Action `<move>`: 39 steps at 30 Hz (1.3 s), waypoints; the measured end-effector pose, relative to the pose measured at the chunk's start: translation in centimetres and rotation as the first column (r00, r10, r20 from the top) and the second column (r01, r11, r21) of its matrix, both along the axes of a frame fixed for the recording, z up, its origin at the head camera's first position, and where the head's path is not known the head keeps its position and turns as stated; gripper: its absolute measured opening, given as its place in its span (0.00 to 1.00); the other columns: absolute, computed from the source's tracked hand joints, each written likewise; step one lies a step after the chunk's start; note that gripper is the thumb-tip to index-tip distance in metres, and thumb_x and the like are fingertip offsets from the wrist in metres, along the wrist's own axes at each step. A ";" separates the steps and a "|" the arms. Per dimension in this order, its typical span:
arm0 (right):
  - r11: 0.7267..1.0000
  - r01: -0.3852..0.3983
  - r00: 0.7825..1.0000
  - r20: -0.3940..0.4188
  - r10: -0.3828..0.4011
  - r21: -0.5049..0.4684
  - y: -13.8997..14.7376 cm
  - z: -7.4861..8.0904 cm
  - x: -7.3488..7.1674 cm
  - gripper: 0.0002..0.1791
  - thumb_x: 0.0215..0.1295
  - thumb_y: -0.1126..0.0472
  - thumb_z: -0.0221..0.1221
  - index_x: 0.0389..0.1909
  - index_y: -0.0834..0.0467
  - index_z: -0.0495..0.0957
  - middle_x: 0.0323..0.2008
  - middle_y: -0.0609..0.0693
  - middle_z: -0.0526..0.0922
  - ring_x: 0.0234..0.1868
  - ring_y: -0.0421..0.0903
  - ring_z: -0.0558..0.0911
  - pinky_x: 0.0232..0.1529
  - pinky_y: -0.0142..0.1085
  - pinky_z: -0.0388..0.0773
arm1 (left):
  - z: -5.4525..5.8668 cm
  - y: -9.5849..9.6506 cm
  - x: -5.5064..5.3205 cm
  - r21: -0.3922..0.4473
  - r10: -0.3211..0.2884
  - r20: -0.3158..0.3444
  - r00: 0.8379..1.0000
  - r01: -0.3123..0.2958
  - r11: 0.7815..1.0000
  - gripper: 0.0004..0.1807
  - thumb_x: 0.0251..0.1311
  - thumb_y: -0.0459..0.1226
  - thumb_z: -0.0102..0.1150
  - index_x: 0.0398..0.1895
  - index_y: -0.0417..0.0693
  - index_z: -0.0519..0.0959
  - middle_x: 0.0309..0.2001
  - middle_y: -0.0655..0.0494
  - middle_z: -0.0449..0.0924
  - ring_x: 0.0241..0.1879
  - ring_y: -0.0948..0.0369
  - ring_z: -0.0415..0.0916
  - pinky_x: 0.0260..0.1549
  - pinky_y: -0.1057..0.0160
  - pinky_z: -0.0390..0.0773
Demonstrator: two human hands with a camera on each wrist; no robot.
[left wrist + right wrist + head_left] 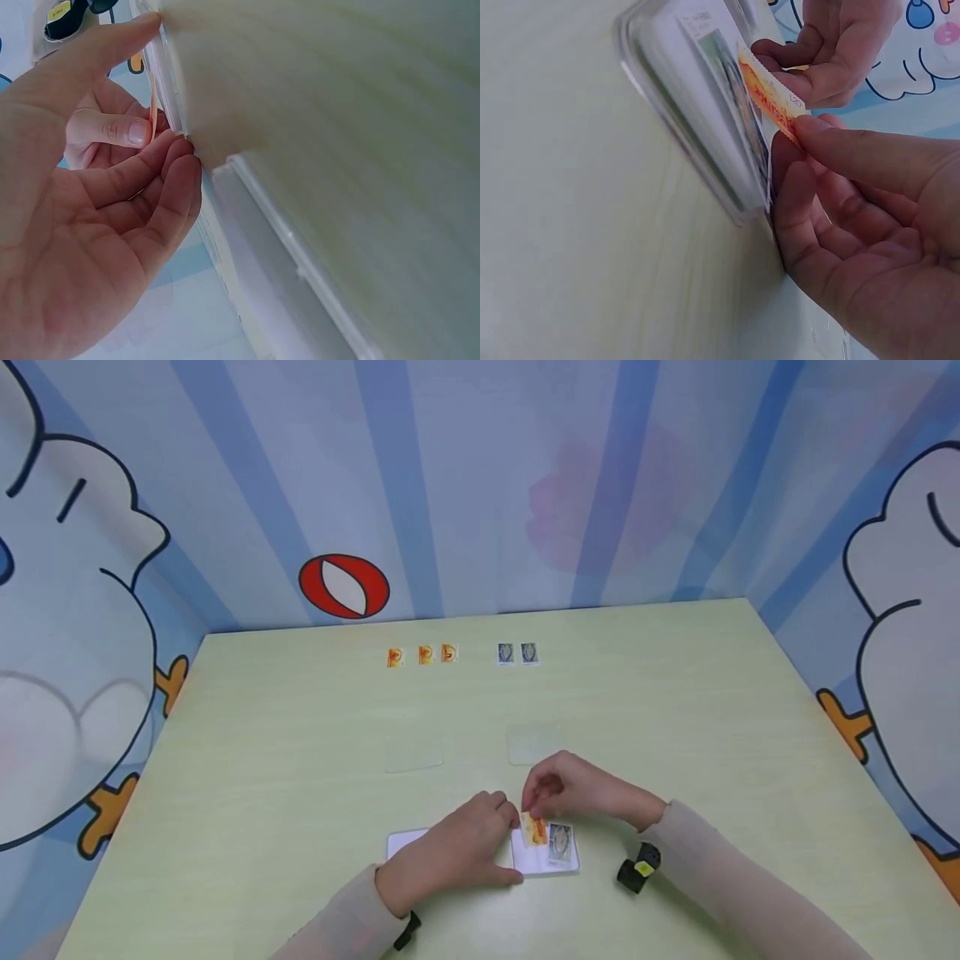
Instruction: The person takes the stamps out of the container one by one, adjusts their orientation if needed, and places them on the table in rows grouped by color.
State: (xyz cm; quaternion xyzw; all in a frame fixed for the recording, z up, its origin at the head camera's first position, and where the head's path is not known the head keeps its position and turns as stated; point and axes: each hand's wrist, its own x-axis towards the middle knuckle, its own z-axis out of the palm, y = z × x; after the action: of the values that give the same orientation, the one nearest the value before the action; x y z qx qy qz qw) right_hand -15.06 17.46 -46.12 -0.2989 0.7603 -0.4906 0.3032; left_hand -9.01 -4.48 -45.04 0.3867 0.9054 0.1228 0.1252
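My right hand (573, 789) pinches an orange and yellow postage stamp (535, 831) between thumb and fingertips. The stamp is tilted above a shallow white-bottomed plastic case (534, 862). A grey stamp (559, 843) with an oval picture lies in that case, to the right of the orange one. My left hand (461, 847) holds the same case at its left end, thumb at the near edge and fingertips at the far edge, as the left wrist view shows. Under my left hand's wrist side, a second white case (405, 840) is partly hidden.
Farther back lie three orange stamps (426, 655) in a row, with two grey stamps (506, 653) to their right. Two clear plastic lids (414, 753) (534, 745) lie mid-table. A printed backdrop (495, 485) rises behind the pale table (262, 760).
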 end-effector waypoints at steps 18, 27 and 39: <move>0.998 0.067 0.996 0.056 -0.066 -0.014 0.0 0.3 -0.3 0.06 0.61 0.75 0.64 0.38 0.65 0.83 0.33 0.50 0.86 0.31 0.43 0.80 0.36 0.29 0.77 | 0.2 0.0 -0.1 0.007 0.012 0.024 1.000 -0.012 1.000 0.31 0.48 0.55 0.75 0.47 0.44 0.77 0.39 0.59 0.72 0.37 0.64 0.65 0.40 0.70 0.72; 0.996 0.085 0.995 0.046 -0.084 -0.007 0.0 0.7 -0.5 0.05 0.62 0.74 0.63 0.39 0.66 0.84 0.33 0.52 0.86 0.31 0.44 0.80 0.35 0.29 0.76 | 0.1 0.1 -0.1 -0.003 0.012 0.021 1.000 -0.012 1.000 0.31 0.47 0.55 0.76 0.46 0.44 0.78 0.37 0.60 0.72 0.37 0.64 0.65 0.39 0.70 0.71; 0.998 0.061 0.998 0.030 -0.062 0.027 0.1 1.0 -1.0 0.06 0.64 0.72 0.63 0.40 0.64 0.86 0.34 0.50 0.87 0.32 0.43 0.78 0.37 0.30 0.76 | 0.3 0.0 0.0 0.011 0.004 0.002 1.000 -0.004 1.000 0.31 0.47 0.55 0.76 0.46 0.44 0.78 0.38 0.59 0.73 0.36 0.64 0.65 0.38 0.70 0.71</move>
State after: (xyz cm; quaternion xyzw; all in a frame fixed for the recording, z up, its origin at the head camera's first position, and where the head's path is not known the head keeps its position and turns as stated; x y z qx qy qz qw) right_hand -16.03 17.53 -45.17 -0.2638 0.7706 -0.4945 0.3033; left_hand -8.98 -4.45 -44.77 0.3853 0.9054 0.1283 0.1235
